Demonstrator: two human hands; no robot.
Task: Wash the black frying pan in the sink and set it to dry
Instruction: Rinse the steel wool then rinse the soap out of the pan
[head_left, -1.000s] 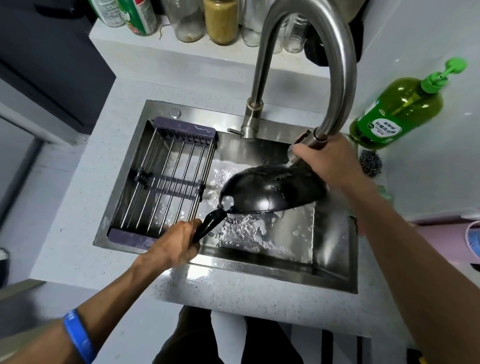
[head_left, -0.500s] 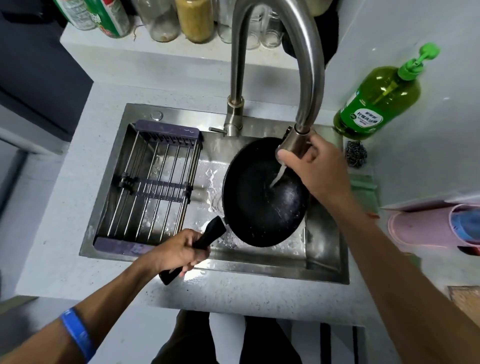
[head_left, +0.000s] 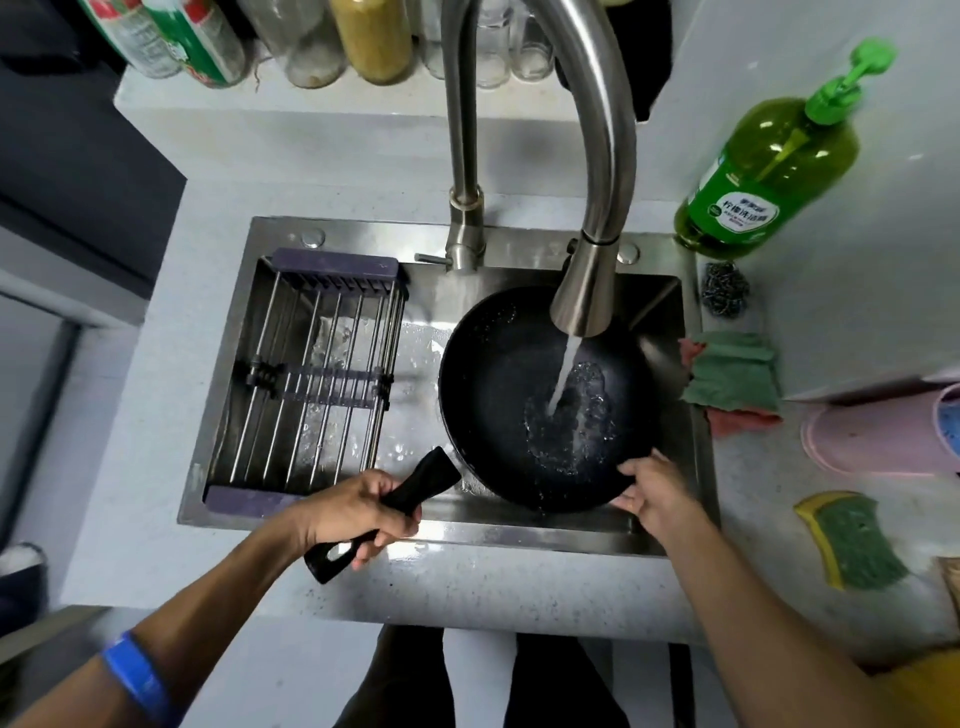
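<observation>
The black frying pan (head_left: 519, 395) is filling the right half of the sink (head_left: 519, 535), with the faucet (head_left: 597, 156) arching over it and its spout hanging just above the pan's far side, so reaching in from behind is getting blocked. The wire rack (head_left: 311, 379) is taking up the sink's left half. Between rack and pan a narrow wet strip is lying open. On the right counter, the steel scourer (head_left: 724, 288), folded cloths (head_left: 732, 374) and soap bottle (head_left: 769, 161) are crowding the rim.
</observation>
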